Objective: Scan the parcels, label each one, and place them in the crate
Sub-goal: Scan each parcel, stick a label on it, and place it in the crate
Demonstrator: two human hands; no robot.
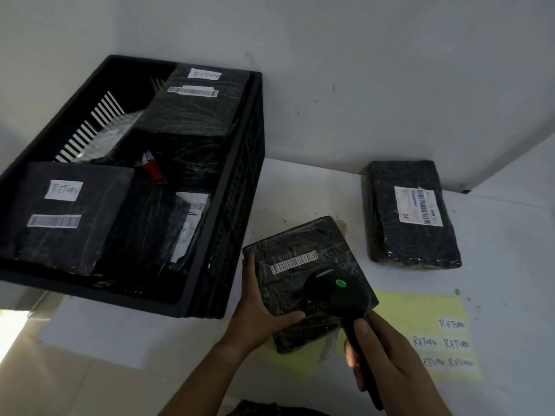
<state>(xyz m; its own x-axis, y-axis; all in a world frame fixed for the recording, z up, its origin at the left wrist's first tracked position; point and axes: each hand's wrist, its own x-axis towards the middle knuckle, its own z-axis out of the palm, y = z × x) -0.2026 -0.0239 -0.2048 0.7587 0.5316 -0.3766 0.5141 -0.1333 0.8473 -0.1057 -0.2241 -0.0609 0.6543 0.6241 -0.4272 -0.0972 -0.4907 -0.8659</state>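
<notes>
While your left hand (258,313) grips the near-left edge of the black wrapped parcel (309,283) at lower centre of the frame, thumb laid across its top, your right hand (381,352) is curled round the handle of the black scanner (336,295). The scanner's head hangs over the parcel just below its white barcode strip (294,262) and shows a green light. A yellow sheet (435,310) with handwritten RETURN labels lies at lower right. A second parcel (411,214) lies flat on the white table (495,250) at right centre, well apart. At left, the black crate (240,181) holds several parcels, two showing RETURN labels.
</notes>
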